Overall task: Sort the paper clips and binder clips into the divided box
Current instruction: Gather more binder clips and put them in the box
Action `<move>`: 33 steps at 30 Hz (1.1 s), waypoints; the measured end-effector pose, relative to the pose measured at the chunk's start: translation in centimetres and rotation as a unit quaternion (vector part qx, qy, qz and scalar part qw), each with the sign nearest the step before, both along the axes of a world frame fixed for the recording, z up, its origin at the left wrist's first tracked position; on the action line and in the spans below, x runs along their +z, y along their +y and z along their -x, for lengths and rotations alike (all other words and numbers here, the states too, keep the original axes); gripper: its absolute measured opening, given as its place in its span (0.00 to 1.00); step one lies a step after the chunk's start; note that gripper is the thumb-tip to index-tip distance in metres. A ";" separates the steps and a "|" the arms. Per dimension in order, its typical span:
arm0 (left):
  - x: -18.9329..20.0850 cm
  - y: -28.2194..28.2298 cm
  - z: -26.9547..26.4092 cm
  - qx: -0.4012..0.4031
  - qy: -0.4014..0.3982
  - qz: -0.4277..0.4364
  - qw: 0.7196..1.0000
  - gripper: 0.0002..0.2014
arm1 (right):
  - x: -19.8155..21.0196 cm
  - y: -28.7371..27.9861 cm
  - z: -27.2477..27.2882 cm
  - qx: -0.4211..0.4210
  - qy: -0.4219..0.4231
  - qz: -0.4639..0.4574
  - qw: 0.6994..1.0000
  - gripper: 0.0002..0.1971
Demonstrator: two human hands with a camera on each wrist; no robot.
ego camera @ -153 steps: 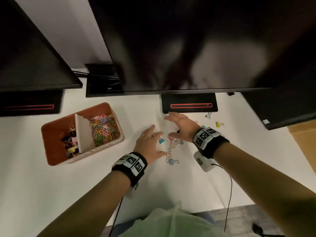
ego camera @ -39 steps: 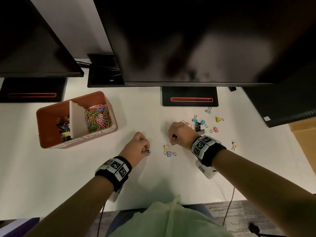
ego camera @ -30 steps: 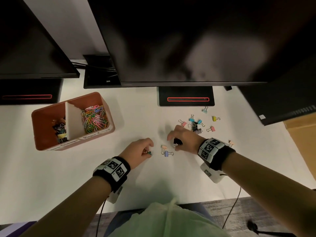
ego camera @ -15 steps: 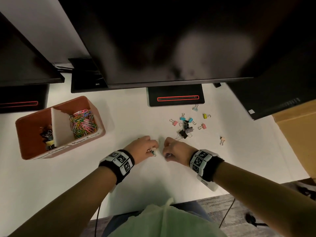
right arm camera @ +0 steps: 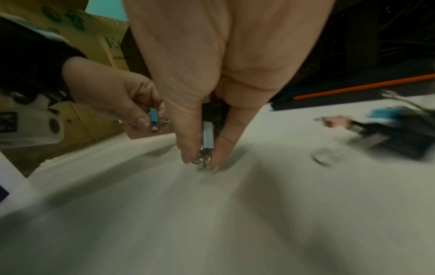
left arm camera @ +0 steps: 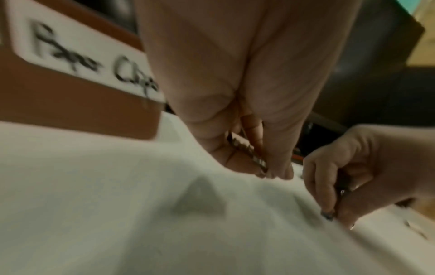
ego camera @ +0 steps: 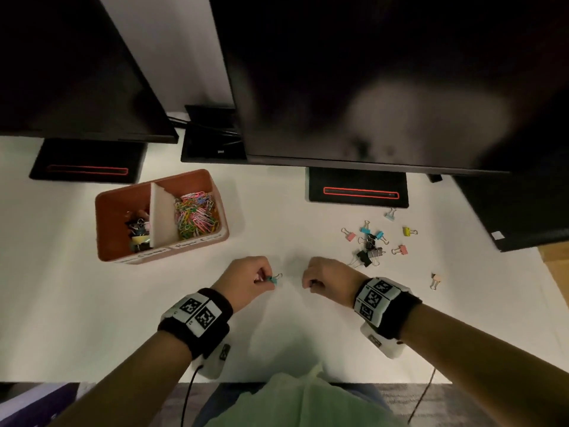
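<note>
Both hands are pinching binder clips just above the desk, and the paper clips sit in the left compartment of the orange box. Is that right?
Not quite. The head view shows the colourful paper clips in the right compartment of the orange box; the left one holds binder clips. The rest stands: the left hand pinches a teal binder clip, and the right hand pinches clips, as the right wrist view shows.

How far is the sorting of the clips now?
Done: paper clips fill the divided box's right compartment; some binder clips lie in its left. In hand: left hand pinches a teal clip; right hand a blue clip. Left: loose binder clips on the table.
</note>
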State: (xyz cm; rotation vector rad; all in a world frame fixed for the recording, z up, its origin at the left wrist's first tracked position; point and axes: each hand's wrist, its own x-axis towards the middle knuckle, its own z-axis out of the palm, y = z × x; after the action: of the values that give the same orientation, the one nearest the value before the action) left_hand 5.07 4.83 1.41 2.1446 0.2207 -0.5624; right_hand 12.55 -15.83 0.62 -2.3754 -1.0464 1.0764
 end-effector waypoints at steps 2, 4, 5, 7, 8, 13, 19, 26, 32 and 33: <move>2.0 3.5 1.4 0.053 -0.007 0.013 0.998 0.09 | 1.4 3.5 -0.8 0.016 0.001 -0.044 0.999 0.07; 4.1 7.0 2.3 0.098 -0.028 -0.001 0.995 0.09 | 3.1 7.3 -1.5 0.034 -0.006 -0.100 0.994 0.07; 5.2 9.1 2.7 0.130 -0.044 -0.019 0.990 0.08 | 4.1 9.6 -1.7 0.044 -0.013 -0.129 0.991 0.08; 6.9 13.2 3.4 0.210 -0.073 -0.054 0.974 0.09 | 6.0 14.6 -2.0 0.054 -0.029 -0.190 0.980 0.07; 7.5 15.1 3.5 0.250 -0.085 -0.069 0.962 0.09 | 6.8 17.2 -2.0 0.054 -0.037 -0.216 0.974 0.07; 8.4 20.2 2.8 0.367 -0.047 0.055 0.928 0.17 | 8.8 27.9 -0.7 0.012 -0.039 -0.252 0.967 0.12; 10.1 19.9 2.6 0.334 -0.075 0.111 0.933 0.23 | 8.2 28.6 -1.2 -0.048 -0.016 -0.213 0.976 0.17; 9.2 13.6 0.8 0.178 -0.178 0.043 0.967 0.20 | 6.2 14.8 -5.3 -0.161 -0.114 -0.215 0.956 0.11; 5.6 2.6 -3.5 0.003 -0.164 0.065 0.984 0.11 | 4.7 0.3 -6.1 -0.255 -0.182 -0.087 0.946 0.12; 4.8 0.8 -4.3 -0.020 -0.153 0.060 0.986 0.13 | 4.5 -1.9 -6.0 -0.269 -0.180 -0.056 0.945 0.15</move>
State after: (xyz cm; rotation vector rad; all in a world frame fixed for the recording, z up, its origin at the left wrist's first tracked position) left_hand 9.34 5.62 6.26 2.0884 -0.0259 -0.2558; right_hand 18.57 -17.73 5.09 -2.5885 -0.4757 0.3886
